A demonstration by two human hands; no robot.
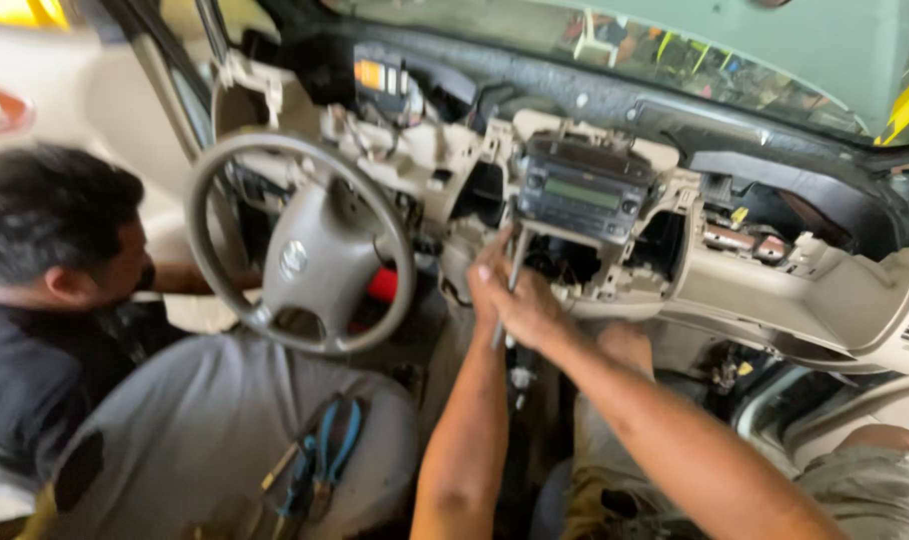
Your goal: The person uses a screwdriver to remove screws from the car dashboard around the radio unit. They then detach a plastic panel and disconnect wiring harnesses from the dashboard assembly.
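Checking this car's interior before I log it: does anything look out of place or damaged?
Yes. The dashboard is stripped: trim panels are off, leaving open cavities and bare brackets around the radio unit, which sits exposed. Both hands grip a long tool below it. Blue-handled pliers lie loose on the driver's seat.

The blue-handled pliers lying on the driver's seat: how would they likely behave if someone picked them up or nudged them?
The blue-handled pliers look like metal, so probably stiff and fairly heavy for their size. The coated handles should grip well rather than slip. They lie flat on the grey seat cushion, so a nudge would likely slide them, not roll them; the soft, sloping cushion could let them slip toward the front edge.
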